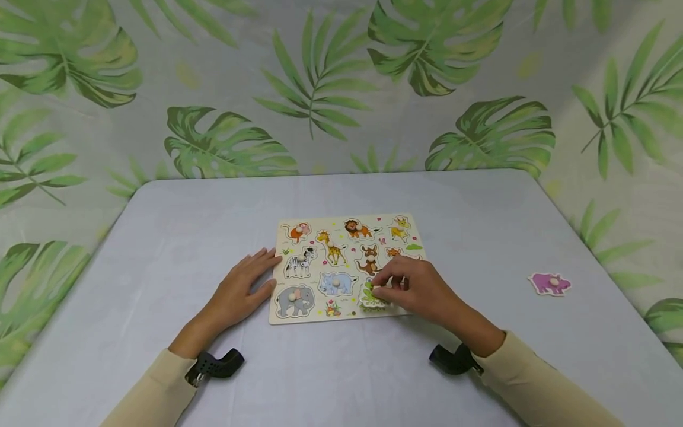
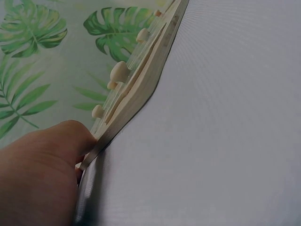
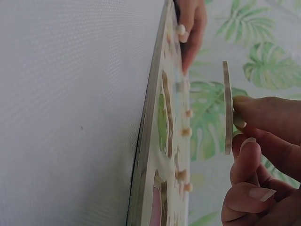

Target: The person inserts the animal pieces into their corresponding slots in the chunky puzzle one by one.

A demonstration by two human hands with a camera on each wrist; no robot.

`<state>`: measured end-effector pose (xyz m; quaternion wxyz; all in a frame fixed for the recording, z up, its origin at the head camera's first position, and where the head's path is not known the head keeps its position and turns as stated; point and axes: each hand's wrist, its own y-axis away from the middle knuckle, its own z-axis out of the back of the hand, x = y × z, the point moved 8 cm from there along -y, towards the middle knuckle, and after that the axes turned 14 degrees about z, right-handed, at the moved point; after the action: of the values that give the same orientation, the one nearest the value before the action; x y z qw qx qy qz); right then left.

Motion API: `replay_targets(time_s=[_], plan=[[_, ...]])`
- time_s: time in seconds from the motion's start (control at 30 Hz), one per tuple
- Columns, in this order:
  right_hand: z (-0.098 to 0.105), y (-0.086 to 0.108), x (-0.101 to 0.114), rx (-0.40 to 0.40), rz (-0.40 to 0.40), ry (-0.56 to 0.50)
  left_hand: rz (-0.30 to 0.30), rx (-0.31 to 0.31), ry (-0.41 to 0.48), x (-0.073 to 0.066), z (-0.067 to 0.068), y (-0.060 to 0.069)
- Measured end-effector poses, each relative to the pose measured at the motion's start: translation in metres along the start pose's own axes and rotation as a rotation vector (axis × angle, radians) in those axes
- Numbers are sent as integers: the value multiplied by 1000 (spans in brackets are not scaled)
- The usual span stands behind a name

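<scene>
A wooden peg puzzle board point(image 1: 312, 237) with animal pieces lies on the table. My left hand point(image 1: 243, 290) rests against its left edge, fingers extended; in the left wrist view the thumb point(image 2: 70, 141) touches the board's side. My right hand point(image 1: 421, 290) pinches a green puzzle piece point(image 1: 368, 296), apparently a frog, by its knob above the lower right of the board. Seen edge-on in the right wrist view, this piece point(image 3: 227, 113) is clear of the board. Below it a green-printed recess point(image 3: 162, 125) shows. The right hand hides the board's lower right corner.
A purple hippo piece point(image 1: 552, 283) lies apart on the table, far to the right. Elephant point(image 1: 294, 301), zebra point(image 1: 300, 263), giraffe point(image 1: 332, 249) and lion point(image 1: 360, 229) pieces sit in the board, their knobs sticking up. Leaf-printed cloth point(image 1: 320, 89) hangs behind the table.
</scene>
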<state>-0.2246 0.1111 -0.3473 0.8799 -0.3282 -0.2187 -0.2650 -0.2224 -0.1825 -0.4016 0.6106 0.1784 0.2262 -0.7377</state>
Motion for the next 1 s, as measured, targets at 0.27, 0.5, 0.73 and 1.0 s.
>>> replay_targets(time_s=[0.27, 0.5, 0.73, 1.0], plan=[[-1, 0, -1, 0, -5, 2, -14, -5, -1, -1, 1, -1], [-7, 4, -9, 33, -48, -15, -25, -2, 8, -2, 0, -2], [-11, 5, -13, 52, -58, -19, -16, -4, 10, -2, 0, -1], [-15, 3, -16, 72, -77, -15, -6, -10, -2, 0, -1, 0]])
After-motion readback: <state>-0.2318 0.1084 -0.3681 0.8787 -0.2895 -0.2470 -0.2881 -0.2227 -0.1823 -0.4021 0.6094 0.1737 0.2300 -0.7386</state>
